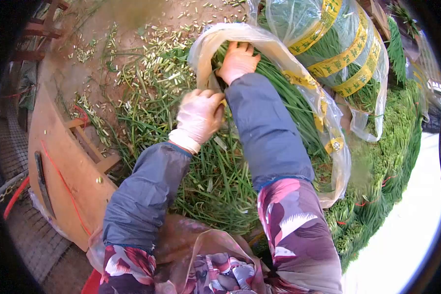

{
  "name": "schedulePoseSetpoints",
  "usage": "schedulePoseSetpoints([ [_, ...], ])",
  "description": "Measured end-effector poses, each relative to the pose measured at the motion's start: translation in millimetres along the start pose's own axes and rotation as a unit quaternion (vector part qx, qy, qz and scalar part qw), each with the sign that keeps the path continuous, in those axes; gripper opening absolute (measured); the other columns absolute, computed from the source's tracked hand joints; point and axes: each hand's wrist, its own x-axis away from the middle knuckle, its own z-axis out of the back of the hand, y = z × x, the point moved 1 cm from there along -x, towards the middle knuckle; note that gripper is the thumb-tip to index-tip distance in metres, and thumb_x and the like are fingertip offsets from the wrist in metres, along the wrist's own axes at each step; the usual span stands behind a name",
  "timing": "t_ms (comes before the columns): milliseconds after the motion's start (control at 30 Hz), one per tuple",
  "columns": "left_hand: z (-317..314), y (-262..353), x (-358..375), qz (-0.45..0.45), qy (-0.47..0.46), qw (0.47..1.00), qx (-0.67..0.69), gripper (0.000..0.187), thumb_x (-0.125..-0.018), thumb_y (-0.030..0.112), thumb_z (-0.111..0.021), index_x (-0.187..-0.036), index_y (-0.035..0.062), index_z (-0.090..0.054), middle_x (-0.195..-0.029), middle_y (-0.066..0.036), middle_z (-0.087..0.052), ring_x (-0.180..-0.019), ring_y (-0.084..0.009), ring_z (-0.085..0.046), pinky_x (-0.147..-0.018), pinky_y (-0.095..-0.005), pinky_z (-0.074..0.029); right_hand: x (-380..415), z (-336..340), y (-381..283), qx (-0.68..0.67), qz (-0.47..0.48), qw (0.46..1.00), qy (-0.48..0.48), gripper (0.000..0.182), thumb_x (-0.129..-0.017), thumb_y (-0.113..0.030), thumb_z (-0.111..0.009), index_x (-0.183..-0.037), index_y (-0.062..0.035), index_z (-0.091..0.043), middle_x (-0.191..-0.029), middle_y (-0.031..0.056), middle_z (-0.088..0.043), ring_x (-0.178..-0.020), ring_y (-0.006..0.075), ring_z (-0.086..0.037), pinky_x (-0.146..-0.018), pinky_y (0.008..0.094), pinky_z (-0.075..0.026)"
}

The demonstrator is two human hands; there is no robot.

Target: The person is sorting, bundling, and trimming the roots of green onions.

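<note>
A clear plastic bag [343,161] with yellow printed bands lies on its side, its mouth spread wide. Long green stalks that look like garlic chives [284,90] fill it. My right hand [238,61] reaches into the bag, bare, with fingers stretched out flat over the bundle's upper end. In a whitish glove, my left hand [199,116] is closed at the near edge of the bag and grips it, with a bit of yellow showing by the fingers. Loose cut leaves [215,171] lie beneath both arms.
Another full, yellow-banded bag [328,44] of greens lies at the upper right. Bundles of green stalks [377,186] with red ties are stacked at the right. On the left stand a wooden board [63,181] with a knife [43,183] and a wooden frame [90,144]. Trimmed stalk ends [166,63] litter the ground.
</note>
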Motion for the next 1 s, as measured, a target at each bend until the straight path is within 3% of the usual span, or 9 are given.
schedulePoseSetpoints([
  [167, -39.3, -44.4, -15.5, -0.041, 0.056, 0.994, -0.085, 0.025, -0.075, 0.009, -0.058, -0.099, 0.0027, -0.062, -0.103, -0.023, -0.062, -0.097, -0.038, -0.06, -0.088, -0.0428, -0.049, 13.2, 3.2, 23.1, -0.037, 0.097, 0.99, -0.099, 0.073, -0.061, -0.041, -0.08, -0.123, -0.0111, -0.055, -0.1, 0.0144, -0.067, -0.093, 0.0286, -0.066, -0.082, 0.0394, -0.052],
  [233, -23.0, -74.1, -32.3, 0.24, -0.054, 0.956, 0.16, 0.039, -0.081, 0.009, -0.054, -0.118, 0.0, -0.054, -0.114, -0.028, -0.057, -0.109, -0.0389, -0.056, -0.095, -0.0451, -0.045, 61.6, 39.6, 66.2, -0.239, 0.191, 0.952, -0.033, 0.066, -0.059, -0.022, -0.082, -0.119, -0.0061, -0.058, -0.109, 0.0136, -0.063, -0.102, 0.0284, -0.06, -0.092, 0.0368, -0.047],
  [367, 7.1, -60.8, -51.9, 0.232, 0.01, 0.904, 0.359, 0.045, -0.085, 0.006, -0.055, -0.129, 0.0048, -0.051, -0.124, -0.013, -0.059, -0.112, -0.0227, -0.056, -0.097, -0.0349, -0.042, 90.9, 42.6, 101.1, -0.301, 0.293, 0.897, 0.141, 0.071, -0.059, -0.019, -0.081, -0.123, -0.0024, -0.054, -0.108, 0.018, -0.064, -0.105, 0.0324, -0.06, -0.093, 0.0367, -0.046],
  [400, 27.8, -50.6, -61.1, 0.219, -0.021, 0.875, 0.431, 0.052, -0.085, 0.011, -0.058, -0.136, 0.008, -0.046, -0.13, -0.01, -0.055, -0.117, -0.0211, -0.052, -0.1, -0.0364, -0.04, 103.8, 50.9, 111.2, -0.302, 0.104, 0.946, -0.055, 0.075, -0.061, -0.019, -0.08, -0.128, -0.0023, -0.05, -0.111, 0.02, -0.064, -0.106, 0.0321, -0.061, -0.094, 0.0372, -0.045],
  [633, 40.0, -16.2, -28.6, 0.257, 0.078, 0.881, 0.389, 0.048, -0.088, 0.023, -0.064, -0.13, 0.0039, -0.051, -0.12, -0.008, -0.062, -0.114, -0.019, -0.054, -0.101, -0.0377, -0.038, 155.1, 52.6, 152.4, -0.526, 0.01, 0.849, -0.054, 0.089, -0.058, -0.008, -0.08, -0.138, -0.0032, -0.041, -0.114, 0.0135, -0.064, -0.102, 0.0203, -0.063, -0.089, 0.03, -0.048],
  [700, 15.1, 21.0, 5.9, 0.287, 0.116, 0.749, 0.586, 0.07, -0.074, 0.019, -0.078, -0.134, 0.002, -0.045, -0.127, -0.015, -0.056, -0.118, -0.025, -0.052, -0.1, -0.0391, -0.041, 160.2, 41.5, 153.9, -0.52, 0.048, 0.851, -0.049, 0.086, -0.057, -0.007, -0.079, -0.135, -0.0025, -0.044, -0.115, 0.0137, -0.063, -0.103, 0.0228, -0.062, -0.09, 0.0304, -0.048],
  [867, -66.4, 66.3, 60.1, 0.075, 0.06, 0.862, 0.497, 0.142, -0.044, 0.041, -0.094, -0.151, 0.01, -0.006, -0.154, -0.013, -0.02, -0.14, -0.0251, -0.023, -0.114, -0.0419, -0.024, 191.9, 71.9, 118.6, -0.257, 0.309, 0.915, 0.038, 0.071, -0.056, -0.01, -0.076, -0.124, -0.0065, -0.053, -0.117, 0.0169, -0.059, -0.113, 0.0352, -0.054, -0.102, 0.0432, -0.04],
  [900, -52.0, 89.7, 44.3, 0.087, 0.17, 0.656, 0.73, 0.12, -0.058, 0.026, -0.091, -0.15, 0.0082, -0.015, -0.148, -0.012, -0.033, -0.133, -0.0222, -0.036, -0.111, -0.04, -0.032, 199.9, 70.2, 109.6, -0.215, 0.338, 0.916, 0.006, 0.072, -0.058, -0.014, -0.076, -0.126, -0.0072, -0.052, -0.119, 0.0179, -0.058, -0.116, 0.0352, -0.052, -0.104, 0.0447, -0.037],
  [1000, -40.2, 71.8, 42.2, 0.205, 0.145, 0.649, 0.718, 0.057, -0.074, 0.006, -0.074, -0.127, 0.0054, -0.051, -0.118, -0.006, -0.062, -0.11, -0.0188, -0.057, -0.102, -0.036, -0.041, 213.8, 65.9, 91.6, -0.186, 0.318, 0.927, -0.072, 0.074, -0.067, -0.028, -0.076, -0.13, -0.0018, -0.046, -0.121, 0.0208, -0.055, -0.117, 0.036, -0.051, -0.103, 0.0458, -0.037],
])
